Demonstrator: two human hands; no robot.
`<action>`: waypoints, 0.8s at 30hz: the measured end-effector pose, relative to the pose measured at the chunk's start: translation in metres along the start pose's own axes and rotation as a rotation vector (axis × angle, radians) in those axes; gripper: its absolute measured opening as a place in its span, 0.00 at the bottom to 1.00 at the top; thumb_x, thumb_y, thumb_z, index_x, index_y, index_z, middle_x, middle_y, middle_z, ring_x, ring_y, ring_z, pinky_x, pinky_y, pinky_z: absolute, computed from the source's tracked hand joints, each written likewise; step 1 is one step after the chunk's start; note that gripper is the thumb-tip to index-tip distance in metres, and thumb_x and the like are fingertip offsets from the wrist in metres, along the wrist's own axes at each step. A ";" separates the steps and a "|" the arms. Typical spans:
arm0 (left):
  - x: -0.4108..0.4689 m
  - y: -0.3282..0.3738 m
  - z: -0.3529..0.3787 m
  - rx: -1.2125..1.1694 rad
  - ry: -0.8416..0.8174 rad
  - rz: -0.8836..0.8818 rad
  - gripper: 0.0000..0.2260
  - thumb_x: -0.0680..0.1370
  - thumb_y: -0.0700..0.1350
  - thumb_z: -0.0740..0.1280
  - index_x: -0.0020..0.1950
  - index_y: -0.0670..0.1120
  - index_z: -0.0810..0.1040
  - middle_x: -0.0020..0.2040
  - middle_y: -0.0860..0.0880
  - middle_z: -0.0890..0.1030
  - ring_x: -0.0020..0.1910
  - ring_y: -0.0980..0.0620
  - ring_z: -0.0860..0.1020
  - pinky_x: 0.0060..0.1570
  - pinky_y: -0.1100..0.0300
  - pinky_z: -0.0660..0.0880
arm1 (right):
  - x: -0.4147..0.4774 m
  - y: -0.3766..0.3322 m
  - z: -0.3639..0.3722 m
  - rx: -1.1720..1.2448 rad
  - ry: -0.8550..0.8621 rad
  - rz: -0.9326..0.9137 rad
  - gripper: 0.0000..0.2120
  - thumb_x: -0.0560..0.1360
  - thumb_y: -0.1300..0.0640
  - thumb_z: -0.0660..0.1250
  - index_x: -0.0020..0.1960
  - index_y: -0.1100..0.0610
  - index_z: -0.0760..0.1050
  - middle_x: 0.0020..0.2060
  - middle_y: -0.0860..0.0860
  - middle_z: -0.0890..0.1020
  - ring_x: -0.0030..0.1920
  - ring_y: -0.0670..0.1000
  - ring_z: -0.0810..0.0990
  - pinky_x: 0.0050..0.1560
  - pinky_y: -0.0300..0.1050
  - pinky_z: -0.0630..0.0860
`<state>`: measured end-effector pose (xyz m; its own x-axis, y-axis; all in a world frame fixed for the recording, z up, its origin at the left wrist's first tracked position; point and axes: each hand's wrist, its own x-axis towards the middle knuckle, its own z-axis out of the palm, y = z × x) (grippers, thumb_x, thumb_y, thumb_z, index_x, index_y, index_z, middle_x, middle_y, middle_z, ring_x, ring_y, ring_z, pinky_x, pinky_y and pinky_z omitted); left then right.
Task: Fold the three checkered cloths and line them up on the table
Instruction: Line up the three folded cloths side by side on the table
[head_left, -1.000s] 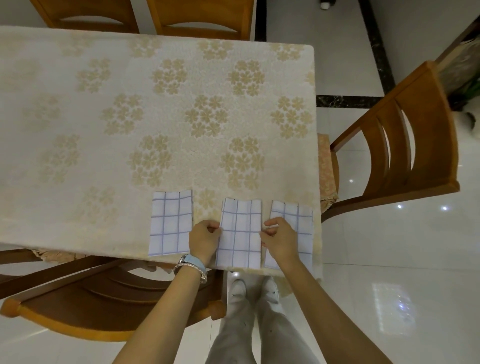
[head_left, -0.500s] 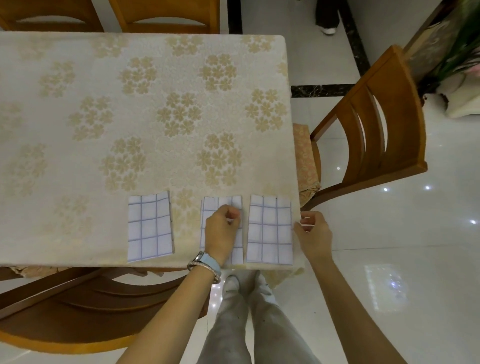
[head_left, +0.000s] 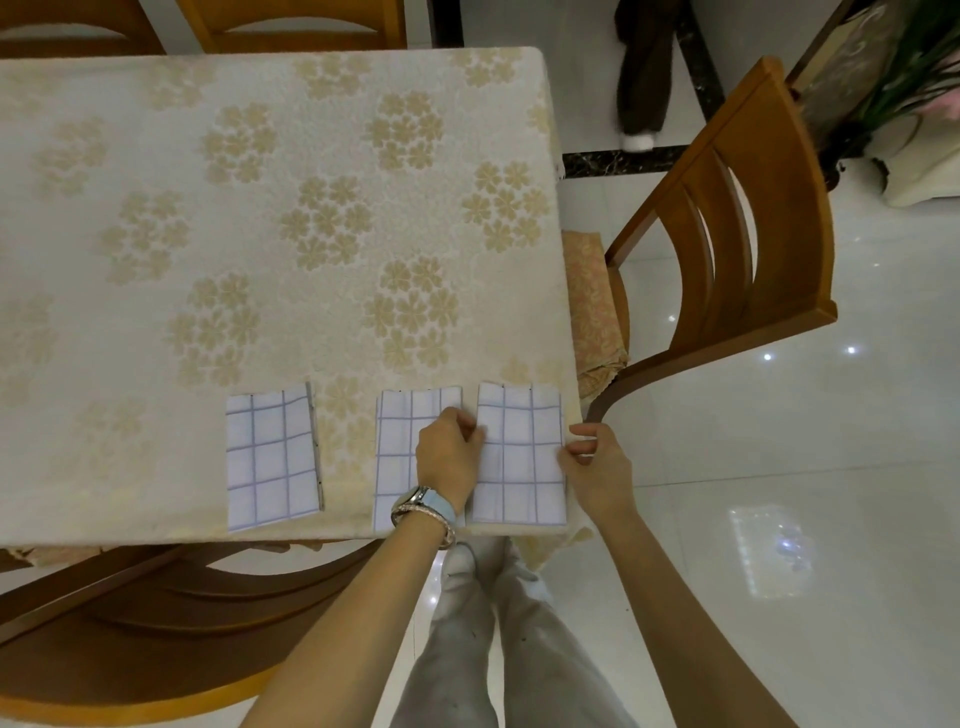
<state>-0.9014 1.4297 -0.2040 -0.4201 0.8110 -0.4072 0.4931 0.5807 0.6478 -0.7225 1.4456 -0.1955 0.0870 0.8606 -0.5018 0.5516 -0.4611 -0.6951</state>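
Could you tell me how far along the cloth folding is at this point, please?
Done: all three checkered cloths lie folded in a row along the near edge of the table. In hand: the left hand rests on the middle cloth and reaches the right cloth, whose outer edge the right hand seems to pinch. Left: probably only spacing, since the left cloth sits apart from the other two.

Left grip (head_left: 449, 453) and right grip (head_left: 597, 463) hold rightmost cloth (head_left: 522, 457).

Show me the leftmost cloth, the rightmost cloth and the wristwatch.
leftmost cloth (head_left: 270, 460), head view, middle of its top face.
rightmost cloth (head_left: 522, 467), head view, bare middle squares.
wristwatch (head_left: 434, 506), head view, strap on the left wrist.
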 end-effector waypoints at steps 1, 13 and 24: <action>0.000 0.000 0.001 0.009 -0.006 -0.005 0.08 0.79 0.45 0.68 0.53 0.42 0.78 0.46 0.45 0.83 0.45 0.46 0.81 0.44 0.58 0.76 | 0.001 0.000 0.000 -0.010 0.000 -0.005 0.13 0.77 0.62 0.68 0.60 0.59 0.72 0.38 0.42 0.75 0.44 0.49 0.78 0.47 0.36 0.72; -0.005 -0.003 0.001 -0.003 0.047 -0.031 0.05 0.78 0.43 0.69 0.48 0.42 0.79 0.41 0.44 0.83 0.40 0.46 0.81 0.40 0.57 0.76 | 0.011 -0.001 0.001 -0.038 -0.016 -0.023 0.14 0.76 0.65 0.68 0.61 0.60 0.73 0.37 0.43 0.76 0.41 0.47 0.77 0.42 0.28 0.70; -0.012 -0.021 -0.050 -0.113 0.275 0.026 0.03 0.79 0.40 0.66 0.51 0.43 0.78 0.44 0.50 0.79 0.40 0.50 0.78 0.35 0.65 0.71 | 0.005 -0.018 -0.002 -0.009 0.099 -0.146 0.13 0.77 0.60 0.69 0.60 0.55 0.73 0.51 0.50 0.79 0.43 0.46 0.78 0.39 0.29 0.70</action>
<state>-0.9445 1.4041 -0.1809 -0.6064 0.7670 -0.2096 0.4248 0.5354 0.7300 -0.7303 1.4582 -0.1842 0.0868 0.9355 -0.3426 0.5714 -0.3284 -0.7521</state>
